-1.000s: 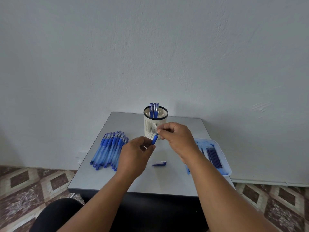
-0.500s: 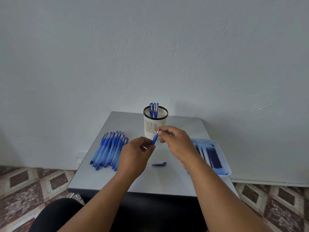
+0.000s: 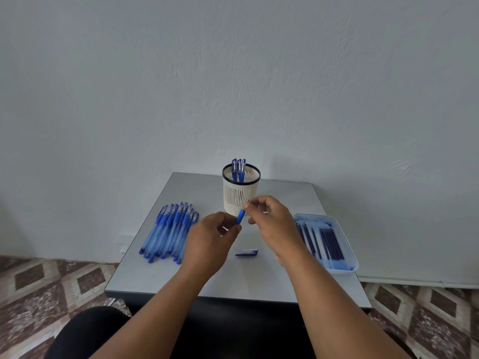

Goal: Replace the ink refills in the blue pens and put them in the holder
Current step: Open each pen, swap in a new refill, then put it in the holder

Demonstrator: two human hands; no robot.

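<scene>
Head view: both forearms are reaching fwd over the near edge of the grey tabletop (image 3: 285, 193), hands meeting at centre just in front of the holder (image 3: 240, 195). L hand (image 3: 211, 242) is sitting knuckles-up, fingers curled under, gripping the lower part of a blue pen (image 3: 240, 217); only the blue grip section is showing above the thumb, tilted up & to the right. R hand (image 3: 274, 221) is hovering slightly higher, wrist bent, thumb + forefinger pinching at the pen's top end, where a thin pale tip is sticking out; other fingers are curling loosely behind. Can't tell if that tip is the refill or the nib. Holder is standing upright at the back centre, white slotted w/ black rim, w/ a few capped blue pens (image 3: 238, 169) standing inside. A row of blue pens (image 3: 169, 233) is lying side by side on the left of the tabletop, caps pointing away. A loose blue cap (image 3: 246, 252) is lying flat btwn the two wrists. At the right, a pale tray (image 3: 348, 252) is holding dark blue refills (image 3: 329, 240) lined up lengthwise, partly hidden by the R wrist.
</scene>
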